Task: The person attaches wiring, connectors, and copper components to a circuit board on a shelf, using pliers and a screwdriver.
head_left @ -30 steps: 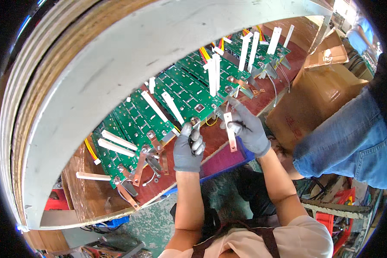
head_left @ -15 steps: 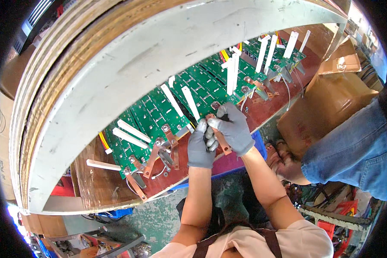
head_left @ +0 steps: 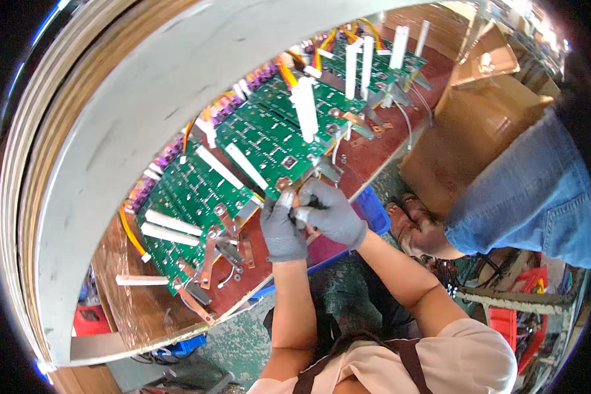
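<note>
Shifted since half a second ago: both gloved hands drawn closer together at near edge of middle green circuit board [head_left: 272, 141]. Head view only. Left hand [head_left: 281, 228]: fingers curled, thumb and forefinger pinching a small dark part [head_left: 314, 205], kind not discernible. Right hand [head_left: 331, 213]: fingers closed on same part, touching left hand. Copper tab [head_left: 284, 184] at board corner, just above fingertips. Neighbouring board [head_left: 190, 200] left, on brown bench [head_left: 138, 305]. Cardboard box [head_left: 479, 131] right; another person's denim leg [head_left: 532, 197] beside it. Step judged: fitting part at tab. Next move likely needs steady alignment onto tab hole.

left hand [head_left: 282, 226]: gloved, fingers curled | right hand [head_left: 330, 213]: gloved, touching left
</note>
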Motion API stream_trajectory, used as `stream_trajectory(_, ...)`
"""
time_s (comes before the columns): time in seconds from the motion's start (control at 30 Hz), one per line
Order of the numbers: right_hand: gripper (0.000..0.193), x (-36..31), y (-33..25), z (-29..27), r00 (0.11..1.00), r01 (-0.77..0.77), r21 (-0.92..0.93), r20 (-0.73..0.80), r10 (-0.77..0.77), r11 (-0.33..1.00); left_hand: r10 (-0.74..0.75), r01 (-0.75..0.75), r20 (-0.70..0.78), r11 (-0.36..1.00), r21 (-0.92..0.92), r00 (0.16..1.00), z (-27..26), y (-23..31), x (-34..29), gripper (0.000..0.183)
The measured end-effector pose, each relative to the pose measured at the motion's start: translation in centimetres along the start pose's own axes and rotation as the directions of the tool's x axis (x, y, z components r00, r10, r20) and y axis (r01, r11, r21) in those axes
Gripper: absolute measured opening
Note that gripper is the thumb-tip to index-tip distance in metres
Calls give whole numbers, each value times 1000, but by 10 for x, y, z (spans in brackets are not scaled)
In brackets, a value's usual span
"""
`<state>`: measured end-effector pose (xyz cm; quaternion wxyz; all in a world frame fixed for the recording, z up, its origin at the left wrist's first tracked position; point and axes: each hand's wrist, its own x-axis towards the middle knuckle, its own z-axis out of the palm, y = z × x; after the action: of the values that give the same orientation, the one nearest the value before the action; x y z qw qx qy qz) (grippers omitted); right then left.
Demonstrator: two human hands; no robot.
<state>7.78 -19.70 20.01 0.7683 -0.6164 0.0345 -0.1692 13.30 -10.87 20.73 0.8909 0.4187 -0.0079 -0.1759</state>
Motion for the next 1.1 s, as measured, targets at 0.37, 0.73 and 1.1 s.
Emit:
stream_trajectory(0.37, 9, 17, 4, -123, 831, -46, -14, -555, 30, 999, -111, 113, -142, 994, 2, 984, -20, -17, 17, 17)
stream_trajectory(0.73, 13, 9, 37, -42, 871, 460, -656, 463, -163, 598, -134, 115, -155, 986, -120, 979, 4, -4, 1, 8)
stream_trajectory(1.1, 35, -40, 93, 3, 749, 303, -527, 646, 144, 794, -185, 167, -128, 976, -143, 974, -1, -2, -3, 16)
